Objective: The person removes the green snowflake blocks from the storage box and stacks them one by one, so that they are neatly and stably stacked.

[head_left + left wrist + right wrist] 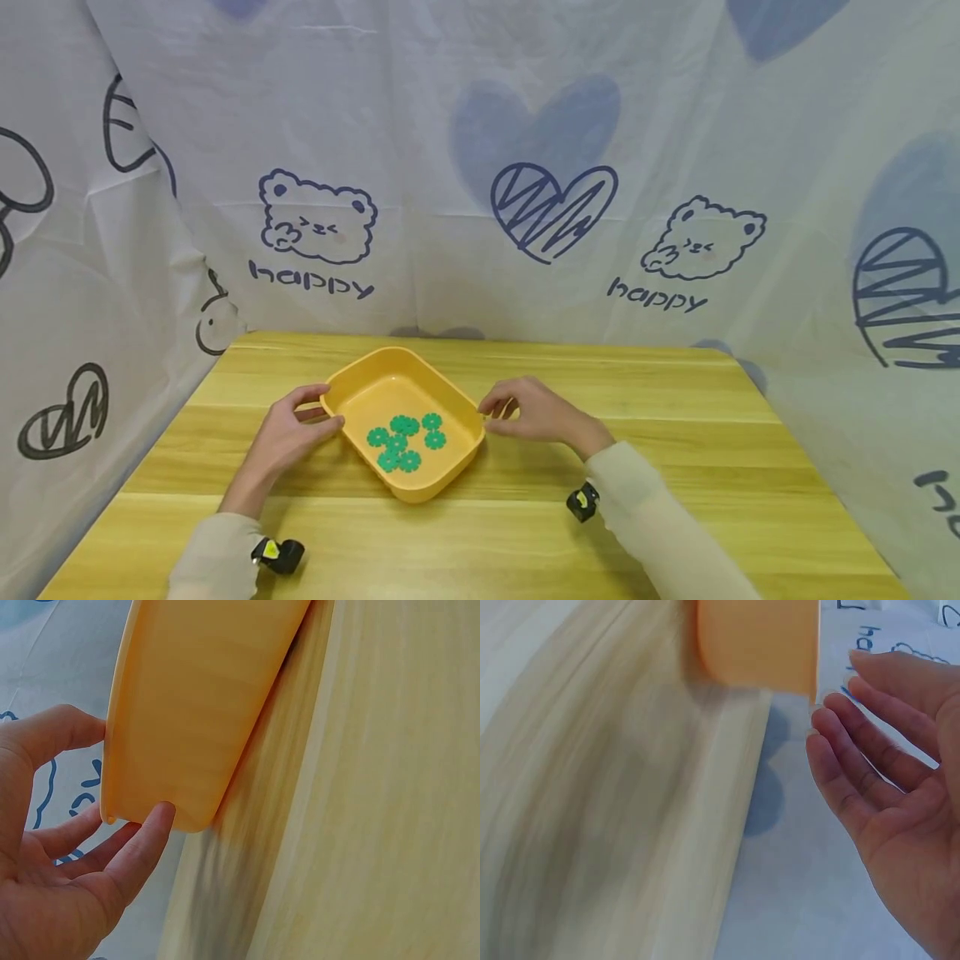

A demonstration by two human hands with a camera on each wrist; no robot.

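A yellow plastic bin (360, 450), rectangular with rounded corners, stands turned at an angle on the table. Several green flower-shaped plastic pieces (409, 461) lie loose on its floor, some overlapping. At the bin's left corner, my left hand (288, 429) grips the rim, thumb and fingers spread around the corner. The left wrist view shows these fingertips against the bin's outer wall (195, 712). By the opposite corner is my right hand (536, 410), fingers loosely bent. In the right wrist view its fingertips (825, 746) are close beside the bin, seemingly just apart from it.
The wood-grain table (525, 542) extends on both sides of the bin. Behind and beside it hangs a pale cloth (420, 250) printed with hearts and bears. Small black cameras (279, 556) are strapped at both wrists.
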